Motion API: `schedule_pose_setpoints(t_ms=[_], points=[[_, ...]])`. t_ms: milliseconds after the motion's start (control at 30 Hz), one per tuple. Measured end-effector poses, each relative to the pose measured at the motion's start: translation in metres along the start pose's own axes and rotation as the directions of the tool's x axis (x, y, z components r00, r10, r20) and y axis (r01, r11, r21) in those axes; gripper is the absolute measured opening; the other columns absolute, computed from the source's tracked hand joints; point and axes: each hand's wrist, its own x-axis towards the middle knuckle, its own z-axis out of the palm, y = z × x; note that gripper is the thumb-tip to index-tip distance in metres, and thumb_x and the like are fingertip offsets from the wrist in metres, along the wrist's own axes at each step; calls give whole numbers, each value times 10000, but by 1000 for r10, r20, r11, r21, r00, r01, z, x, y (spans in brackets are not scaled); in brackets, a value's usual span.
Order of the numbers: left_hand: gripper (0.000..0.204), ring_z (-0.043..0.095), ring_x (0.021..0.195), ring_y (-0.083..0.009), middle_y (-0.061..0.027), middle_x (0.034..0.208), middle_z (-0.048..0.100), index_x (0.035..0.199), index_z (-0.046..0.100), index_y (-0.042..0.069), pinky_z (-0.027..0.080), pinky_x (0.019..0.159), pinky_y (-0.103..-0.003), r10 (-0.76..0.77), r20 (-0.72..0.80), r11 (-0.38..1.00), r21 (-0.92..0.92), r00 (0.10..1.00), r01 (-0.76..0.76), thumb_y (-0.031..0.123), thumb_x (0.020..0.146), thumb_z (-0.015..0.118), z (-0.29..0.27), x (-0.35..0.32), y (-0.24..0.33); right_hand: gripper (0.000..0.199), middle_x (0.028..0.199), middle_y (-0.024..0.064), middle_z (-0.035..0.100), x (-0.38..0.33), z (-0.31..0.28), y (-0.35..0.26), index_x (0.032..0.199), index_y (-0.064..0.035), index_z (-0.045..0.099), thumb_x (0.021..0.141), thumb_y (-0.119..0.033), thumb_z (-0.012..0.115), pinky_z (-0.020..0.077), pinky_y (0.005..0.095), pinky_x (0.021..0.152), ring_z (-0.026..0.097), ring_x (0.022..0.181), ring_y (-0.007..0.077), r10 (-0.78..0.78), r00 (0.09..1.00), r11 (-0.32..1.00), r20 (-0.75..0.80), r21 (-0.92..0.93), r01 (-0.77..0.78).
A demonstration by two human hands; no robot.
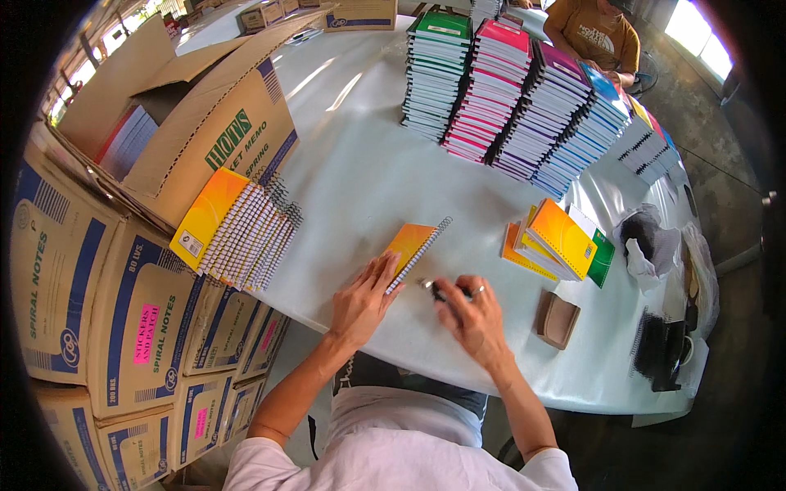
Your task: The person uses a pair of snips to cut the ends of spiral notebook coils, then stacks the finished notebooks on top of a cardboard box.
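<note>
A small spiral notebook (412, 244) with an orange-yellow cover lies on the table in front of me. Its wire coil (444, 222) runs along the right edge and sticks out past the far end. My left hand (362, 304) holds the notebook's near end, fingers pressed over the cover. Just right of the notebook, apart from it, my right hand (473, 326) is closed around a small dark hand tool (440, 290) with a shiny metal tip. Motion blur and my fingers hide the tool's exact kind. A ring shows on that hand.
Left stand a fanned stack of spiral notebooks (246, 233) and an open carton (246, 155), above stacked cartons (135, 319). Tall notebook stacks (491, 90) fill the far side. To the right are loose notebooks (561, 237), a small brown box (558, 320) and plastic bags (647, 245). A person (594, 37) sits beyond.
</note>
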Motion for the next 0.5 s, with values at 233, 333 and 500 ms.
schedule_pose_setpoints(t_ms=[233,333,500], points=[[615,634,1128,-329,-148,1279,621,1425,461,104,569,804,-393,-36,31,999,6,999,36,172,863,699,-11,10,14,420,1013,123,541,6,-2,-26,1204,-100,659,809,-209,747,475,397,757,550,881,273,-100,990,995,-99,-29,98],[640,637,1123,-333,-115,1281,625,1432,454,120,575,765,-396,-47,48,998,36,998,45,164,847,709,-13,11,16,418,1007,119,538,8,-4,-26,1199,-102,663,806,-215,750,476,393,746,552,869,270,-133,988,989,-79,-69,127],[646,633,1126,-344,-69,1282,631,1432,457,139,584,738,-395,-65,81,998,25,995,63,157,839,712,-19,18,19,424,997,114,536,10,-7,-25,1200,-104,664,800,-211,754,475,393,732,554,860,263,-134,985,990,-105,-62,128]])
